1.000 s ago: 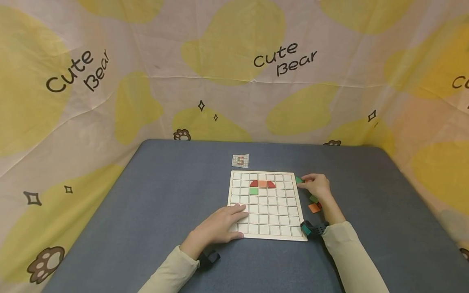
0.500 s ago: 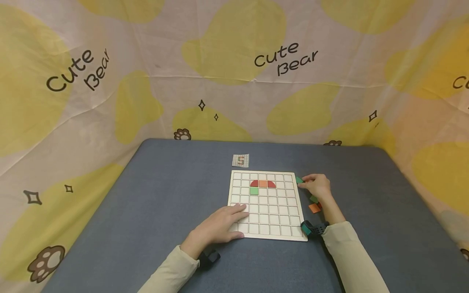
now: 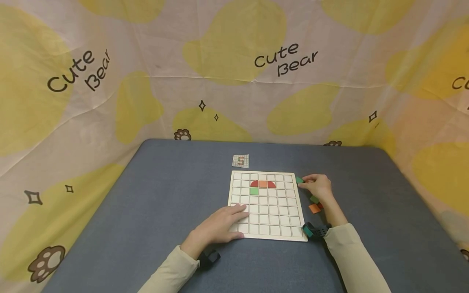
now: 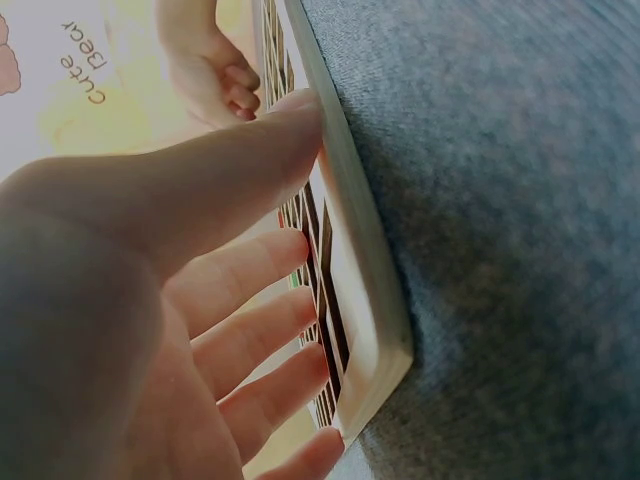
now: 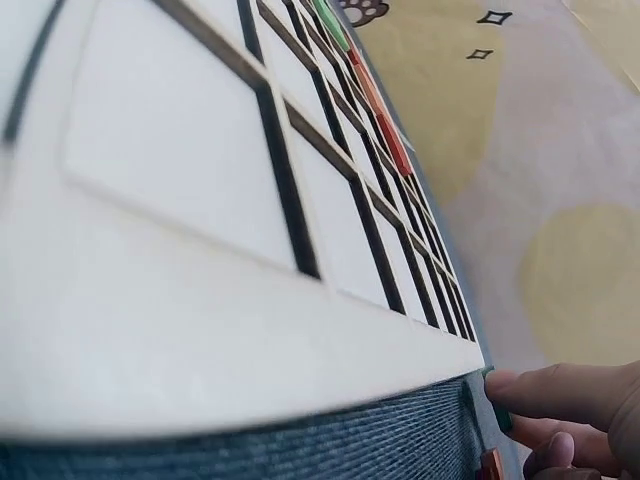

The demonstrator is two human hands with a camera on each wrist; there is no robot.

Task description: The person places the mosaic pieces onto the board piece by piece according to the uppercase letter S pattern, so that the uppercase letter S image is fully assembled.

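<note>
A white gridded board lies flat on the table. It holds two red quarter-round tiles, the left one and the right one, with an orange square tile between them. A light green square tile sits below the left red one. My left hand rests on the board's lower left corner, fingers spread and thumb at the front edge. Beside the board's upper right edge, my right hand pinches a green tile between fingertips; in the right wrist view the index finger touches that green tile.
Under and beside the right hand lie loose tiles: a green one, an orange one and a partly hidden red one. A small pattern card lies behind the board on the blue-grey table. A printed cloth hangs behind.
My right wrist and forearm have shifted very slightly to the right, while its fingers stay at the green tile. The left hand and the tiles on the board have not moved.
</note>
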